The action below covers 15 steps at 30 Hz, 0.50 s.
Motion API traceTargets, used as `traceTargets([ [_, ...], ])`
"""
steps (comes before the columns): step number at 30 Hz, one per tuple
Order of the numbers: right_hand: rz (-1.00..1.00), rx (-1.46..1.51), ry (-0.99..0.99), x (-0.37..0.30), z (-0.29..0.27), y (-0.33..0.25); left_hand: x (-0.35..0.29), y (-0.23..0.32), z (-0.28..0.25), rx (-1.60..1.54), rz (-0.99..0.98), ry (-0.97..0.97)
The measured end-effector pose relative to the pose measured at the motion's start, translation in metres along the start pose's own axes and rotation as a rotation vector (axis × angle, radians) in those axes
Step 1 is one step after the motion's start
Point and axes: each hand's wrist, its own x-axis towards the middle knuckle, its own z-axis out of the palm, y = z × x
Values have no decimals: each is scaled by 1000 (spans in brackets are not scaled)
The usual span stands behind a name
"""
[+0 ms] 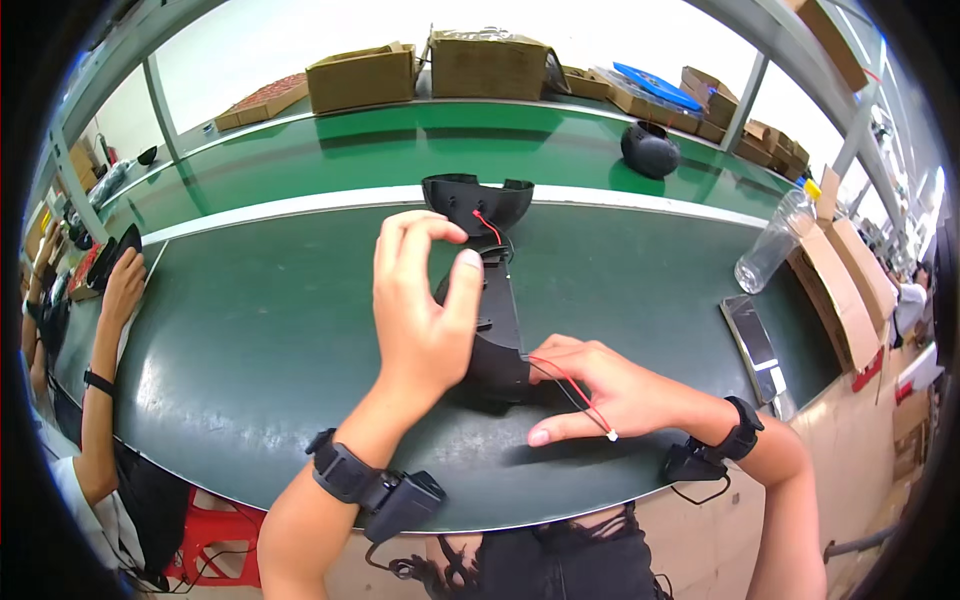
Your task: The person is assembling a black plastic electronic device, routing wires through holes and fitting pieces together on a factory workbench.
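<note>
In the middle of the bench lies a black plastic housing (503, 310) with a flat strip and a rounded lower end. Over its upper left side is my left hand (425, 310), thumb and index finger curved but apart, gripping nothing I can see. My right hand (615, 392) is beside the lower right end, its thumb stretched away and its fingertips partly hidden against the housing. Red and black wires (572, 383) with a small white connector (612, 435) run from that end across my right hand. Beyond the housing sits a black bowl-shaped shell (478, 203), another red wire hanging from it.
A round black shell (650, 150) rests on the green rear belt (480, 145). At right are a clear bottle (775, 240), a phone-like device (750, 345) and an open carton (835, 290). Cardboard boxes (362, 78) line the back. A co-worker's hand (124, 285) holds a black part at left.
</note>
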Motion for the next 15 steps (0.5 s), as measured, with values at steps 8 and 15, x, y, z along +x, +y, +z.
traceTargets([
  [8, -147, 12, 548, -3, -17, -2, -5, -10, 13, -574, -311, -205],
  [15, -287, -10, 410, 10, -40, -18, -5, 0, 10, -519, 1, -224],
])
